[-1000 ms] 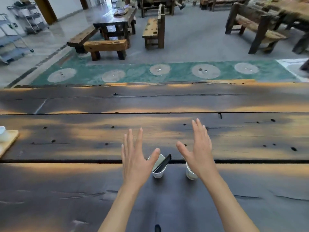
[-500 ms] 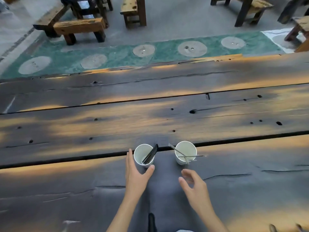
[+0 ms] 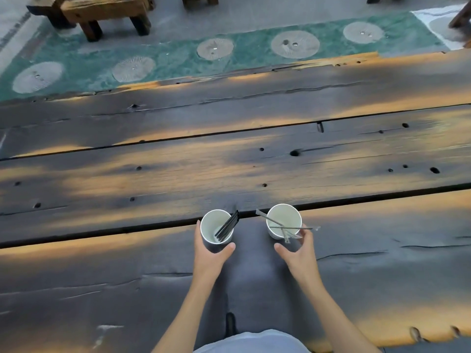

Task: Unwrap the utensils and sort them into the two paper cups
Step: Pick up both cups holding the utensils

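Since half a second ago both hands have slid forward to the cups: my left hand (image 3: 210, 250) now wraps the near wall of the left white paper cup (image 3: 216, 226), thumb and fingers grasping it, while my right hand (image 3: 297, 253) curls round the right white paper cup (image 3: 283, 220), fingertips touching its far side and thumb just short of the wall, so whether it is truly clenched I cannot tell. In the head view, the only one I have, I count two cups side by side on the dark weathered plank table (image 3: 229, 161), about three slim black utensils (image 3: 227, 226) leaning in the left cup, and roughly three thin pale sticks (image 3: 283, 226) crossing the right cup's rim. I judge sorting finished; next calls for steadying or releasing both cups upright.
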